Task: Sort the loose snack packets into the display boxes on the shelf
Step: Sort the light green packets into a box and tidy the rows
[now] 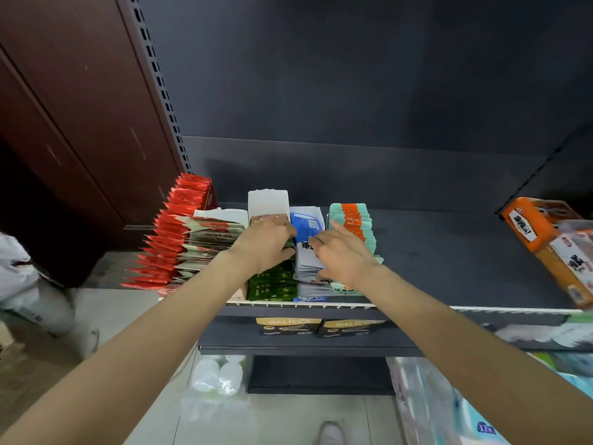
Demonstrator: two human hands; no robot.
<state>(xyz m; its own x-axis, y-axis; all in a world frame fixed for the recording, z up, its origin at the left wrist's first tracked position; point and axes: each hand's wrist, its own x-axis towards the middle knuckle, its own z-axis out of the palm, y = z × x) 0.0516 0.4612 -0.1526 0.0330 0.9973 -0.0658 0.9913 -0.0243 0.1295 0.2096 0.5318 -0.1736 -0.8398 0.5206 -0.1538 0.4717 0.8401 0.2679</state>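
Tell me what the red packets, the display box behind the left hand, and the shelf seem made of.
Red packets: probably glossy plastic or foil film; they glint. Display box: likely matte white cardboard, with a folded, torn-looking top edge. Shelf: seemingly dark painted metal, matte.

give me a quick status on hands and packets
Left hand grips green packets. Right hand open on white-blue packets. Nothing in the way.

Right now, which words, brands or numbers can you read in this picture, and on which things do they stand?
"DALI...": gold letters on the two dark boxes under the shelf edge; the rest is blurred.
"12": on a purple mark on the pale blue pack at the lower right; it looks so, but it is blurred.
Orange box: large Chinese characters, too blurred to read.
Snack packets in the display boxes: print too small and blurred.
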